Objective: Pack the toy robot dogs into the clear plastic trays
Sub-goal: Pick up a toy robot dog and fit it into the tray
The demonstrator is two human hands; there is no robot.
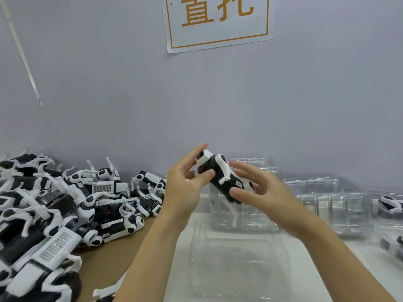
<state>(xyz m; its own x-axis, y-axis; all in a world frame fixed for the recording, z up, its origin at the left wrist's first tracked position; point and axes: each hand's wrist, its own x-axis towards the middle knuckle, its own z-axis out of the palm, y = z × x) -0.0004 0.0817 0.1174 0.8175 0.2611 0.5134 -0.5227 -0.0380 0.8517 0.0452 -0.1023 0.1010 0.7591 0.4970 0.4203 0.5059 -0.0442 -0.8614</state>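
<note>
I see toy dog [220, 177]: smooth black/white plastic, semi-gloss. Clear tray [237, 264] below: thin glossy transparent plastic, w/ reflections. Pile of dogs [65, 205] sits on matt brown cardboard [109, 262]. Wall sign [218, 20]: matt white paper, orange print.

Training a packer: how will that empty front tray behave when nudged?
The tray looks thin and clear, so probably light and flexible. Sitting empty on the smooth white table, it would likely slide easily.
</note>
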